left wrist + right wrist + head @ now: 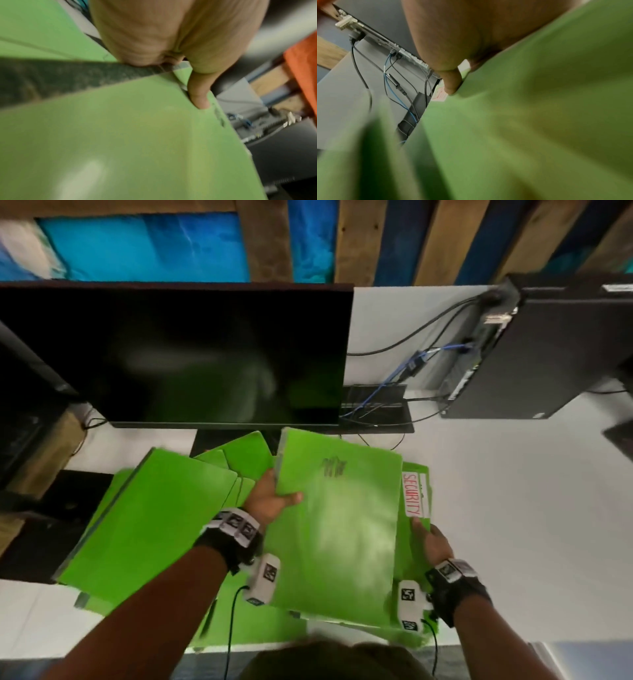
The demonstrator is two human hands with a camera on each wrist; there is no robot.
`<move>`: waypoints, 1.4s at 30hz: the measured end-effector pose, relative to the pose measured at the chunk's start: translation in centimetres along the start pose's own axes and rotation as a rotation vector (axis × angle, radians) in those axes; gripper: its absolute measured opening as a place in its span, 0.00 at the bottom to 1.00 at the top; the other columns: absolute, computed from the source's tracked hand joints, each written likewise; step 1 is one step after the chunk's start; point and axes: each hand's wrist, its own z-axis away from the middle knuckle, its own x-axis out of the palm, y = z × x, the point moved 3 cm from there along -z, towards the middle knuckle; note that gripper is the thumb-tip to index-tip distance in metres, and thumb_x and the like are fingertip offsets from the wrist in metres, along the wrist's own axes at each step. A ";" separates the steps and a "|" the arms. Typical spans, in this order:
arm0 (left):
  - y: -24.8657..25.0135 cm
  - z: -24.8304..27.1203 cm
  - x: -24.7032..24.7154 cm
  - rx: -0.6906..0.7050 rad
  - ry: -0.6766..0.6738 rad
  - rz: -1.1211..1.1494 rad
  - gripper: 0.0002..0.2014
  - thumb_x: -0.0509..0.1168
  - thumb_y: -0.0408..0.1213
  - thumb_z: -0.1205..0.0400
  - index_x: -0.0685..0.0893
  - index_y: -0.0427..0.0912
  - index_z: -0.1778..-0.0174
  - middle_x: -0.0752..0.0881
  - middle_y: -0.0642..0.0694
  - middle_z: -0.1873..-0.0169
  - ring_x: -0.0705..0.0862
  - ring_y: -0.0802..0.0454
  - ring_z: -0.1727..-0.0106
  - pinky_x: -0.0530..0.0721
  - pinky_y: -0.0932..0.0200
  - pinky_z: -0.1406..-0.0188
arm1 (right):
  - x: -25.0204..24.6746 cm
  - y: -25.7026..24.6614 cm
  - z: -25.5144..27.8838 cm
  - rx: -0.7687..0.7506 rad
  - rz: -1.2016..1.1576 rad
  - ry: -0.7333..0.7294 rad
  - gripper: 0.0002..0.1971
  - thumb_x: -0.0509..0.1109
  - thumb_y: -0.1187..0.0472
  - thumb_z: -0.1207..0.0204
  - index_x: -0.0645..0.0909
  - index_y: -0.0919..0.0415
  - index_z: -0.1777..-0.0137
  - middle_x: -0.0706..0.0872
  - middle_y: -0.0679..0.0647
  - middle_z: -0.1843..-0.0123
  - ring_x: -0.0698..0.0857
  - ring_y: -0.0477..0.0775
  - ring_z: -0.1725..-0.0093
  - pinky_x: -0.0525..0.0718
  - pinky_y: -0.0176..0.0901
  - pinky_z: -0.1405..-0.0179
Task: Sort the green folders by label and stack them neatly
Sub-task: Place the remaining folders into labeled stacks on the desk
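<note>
From the head view, the left hand (270, 498) pinches the top folder (337, 529) at its left edge in the centre of the frame, thumb on the cover, fingers hidden beneath. At right of centre the right hand (432, 542) holds the under folder (416, 546), its thumb just below the red SECURITY label (412, 494). A loose pile (150, 522) of green folders fans across the white surface (513, 508) at lower left, below the monitor (178, 354).

Left wrist view: the thumb (199, 94) presses the cover near its upper corner — the other fingers cannot be seen.

Right wrist view: a thumb (452, 83) lies along the folder's edge beside the label, blurred; the fingers' curl underneath cannot be told.

To do this well, I judge the top folder should be lifted enough to read its label, then squared to matching edges — one-sided pinching lets covers sag.
</note>
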 end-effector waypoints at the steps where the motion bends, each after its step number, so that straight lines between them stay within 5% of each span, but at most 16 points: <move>1: -1.4 -1.2 1.0 -0.026 0.029 -0.054 0.41 0.83 0.57 0.47 0.81 0.45 0.40 0.90 0.47 0.47 0.89 0.46 0.46 0.86 0.41 0.43 | -0.1 0.0 -0.2 -0.007 0.020 -0.014 0.29 0.58 0.42 0.19 0.75 0.65 0.29 0.81 0.67 0.33 0.81 0.66 0.38 0.75 0.47 0.44; 6: -0.9 -1.5 4.2 -0.157 0.221 -0.267 0.35 0.79 0.42 0.31 0.71 0.36 0.31 0.81 0.40 0.38 0.80 0.38 0.36 0.79 0.47 0.36 | -0.2 0.1 -0.2 -0.001 0.033 -0.037 0.28 0.52 0.46 0.16 0.72 0.67 0.27 0.77 0.67 0.28 0.77 0.66 0.32 0.72 0.50 0.34; 10: -0.5 -1.6 5.8 -0.184 0.202 -0.352 0.42 0.80 0.47 0.33 0.71 0.35 0.26 0.75 0.37 0.30 0.77 0.36 0.31 0.79 0.40 0.33 | -0.2 0.0 0.2 0.009 0.041 -0.014 0.30 0.46 0.44 0.15 0.71 0.67 0.26 0.76 0.68 0.27 0.76 0.67 0.30 0.71 0.50 0.33; 12: -0.4 -1.3 7.0 -0.181 0.188 -0.395 0.42 0.78 0.46 0.30 0.67 0.35 0.24 0.70 0.36 0.27 0.74 0.36 0.28 0.75 0.44 0.29 | -0.1 0.0 0.4 0.009 0.013 -0.011 0.34 0.43 0.40 0.17 0.72 0.65 0.27 0.78 0.67 0.29 0.77 0.67 0.31 0.73 0.50 0.34; 17: -0.2 -0.2 9.2 -0.109 0.112 -0.408 0.44 0.74 0.46 0.25 0.59 0.37 0.19 0.59 0.39 0.24 0.68 0.39 0.24 0.68 0.56 0.28 | 0.5 0.7 0.2 -0.012 -0.048 0.036 0.31 0.59 0.37 0.23 0.77 0.63 0.33 0.85 0.65 0.39 0.84 0.65 0.42 0.81 0.50 0.44; 20: 0.5 -0.3 6.5 -0.047 0.064 -0.343 0.35 0.70 0.47 0.21 0.65 0.40 0.21 0.61 0.40 0.23 0.65 0.42 0.22 0.62 0.58 0.25 | 0.6 0.8 -0.1 -0.016 -0.071 0.024 0.28 0.66 0.40 0.25 0.79 0.62 0.36 0.87 0.63 0.42 0.85 0.62 0.49 0.81 0.48 0.48; 24: 0.1 -0.5 -3.9 0.023 0.413 -0.344 0.27 0.72 0.36 0.22 0.75 0.36 0.27 0.73 0.33 0.30 0.73 0.37 0.28 0.69 0.50 0.26 | 0.5 1.1 -0.6 -0.005 -0.056 0.044 0.28 0.66 0.40 0.25 0.80 0.62 0.36 0.87 0.64 0.42 0.85 0.63 0.49 0.81 0.49 0.48; 27: -3.0 1.6 -12.4 -0.143 0.603 -0.419 0.26 0.74 0.31 0.26 0.79 0.34 0.31 0.74 0.29 0.32 0.74 0.33 0.29 0.67 0.53 0.28 | 0.8 1.1 -0.6 0.000 -0.058 0.077 0.29 0.67 0.40 0.25 0.80 0.64 0.35 0.86 0.67 0.40 0.85 0.68 0.44 0.81 0.53 0.44; 29: -5.5 3.7 -15.6 -0.297 0.644 -0.505 0.31 0.78 0.38 0.28 0.79 0.36 0.29 0.74 0.29 0.30 0.73 0.33 0.28 0.68 0.50 0.27 | 1.0 1.0 -0.7 0.002 -0.048 0.094 0.30 0.67 0.39 0.26 0.79 0.64 0.35 0.85 0.68 0.39 0.84 0.69 0.42 0.80 0.57 0.40; 33: -10.0 5.8 -15.2 -0.377 0.528 -0.622 0.44 0.79 0.56 0.35 0.73 0.42 0.24 0.68 0.34 0.24 0.68 0.36 0.23 0.67 0.44 0.23 | 1.0 0.7 -0.5 0.010 -0.040 0.106 0.31 0.66 0.38 0.26 0.79 0.64 0.34 0.84 0.69 0.38 0.82 0.71 0.40 0.79 0.59 0.38; 35: -11.2 6.1 -13.8 -0.381 0.466 -0.690 0.50 0.74 0.66 0.36 0.65 0.49 0.20 0.60 0.41 0.20 0.63 0.37 0.20 0.66 0.33 0.24 | 0.9 0.7 -0.4 0.009 -0.046 0.102 0.32 0.66 0.37 0.27 0.79 0.64 0.34 0.84 0.69 0.38 0.83 0.71 0.41 0.79 0.60 0.38; 37: -11.3 6.5 -12.6 -0.407 0.458 -0.758 0.47 0.69 0.71 0.34 0.64 0.56 0.20 0.61 0.47 0.21 0.63 0.39 0.20 0.66 0.26 0.28 | 0.8 0.6 -0.4 0.008 -0.047 0.095 0.32 0.66 0.38 0.26 0.78 0.64 0.33 0.84 0.69 0.37 0.83 0.70 0.40 0.79 0.59 0.38; 39: -10.6 6.9 -12.3 -0.356 0.497 -0.766 0.38 0.67 0.68 0.30 0.71 0.57 0.25 0.68 0.45 0.26 0.69 0.39 0.24 0.68 0.29 0.32 | 0.7 0.6 -0.4 0.010 -0.051 0.085 0.31 0.66 0.39 0.26 0.78 0.64 0.33 0.84 0.69 0.37 0.83 0.70 0.41 0.79 0.58 0.38; 42: -10.3 6.8 -14.2 -0.184 0.546 -0.627 0.32 0.75 0.51 0.27 0.77 0.41 0.30 0.79 0.34 0.36 0.79 0.33 0.34 0.77 0.39 0.34 | 0.8 0.4 -0.2 0.000 -0.057 0.089 0.29 0.67 0.40 0.25 0.79 0.64 0.34 0.84 0.69 0.38 0.83 0.70 0.42 0.79 0.58 0.38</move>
